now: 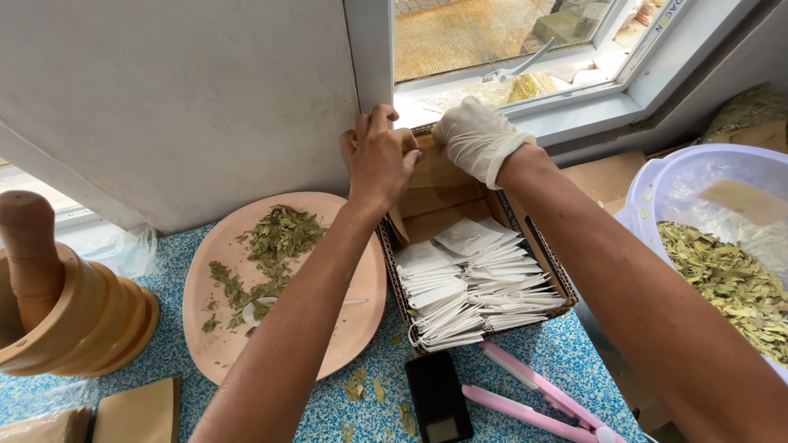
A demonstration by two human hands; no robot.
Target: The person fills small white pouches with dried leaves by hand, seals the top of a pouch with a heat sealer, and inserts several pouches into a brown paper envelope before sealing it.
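Near edge, lower frame: a small black pocket scale (438,402) and pink flat-iron sealer (533,392) lie on the blue speckled tabletop (542,349), with stray leaf bits around.

Centre: the cardboard box (538,246) holds stacked white tea-bag sachets (472,283); beside it sits a pink plate (361,279) of dried leaves.

Far rim, by the window: the bare left hand (380,160) and the gloved right hand (476,139) both pinch the box's back flap (435,171), fingers curled narrow on it.

Doing it well: I'd say grip evenly and fold along the crease, so the sachets stay put.
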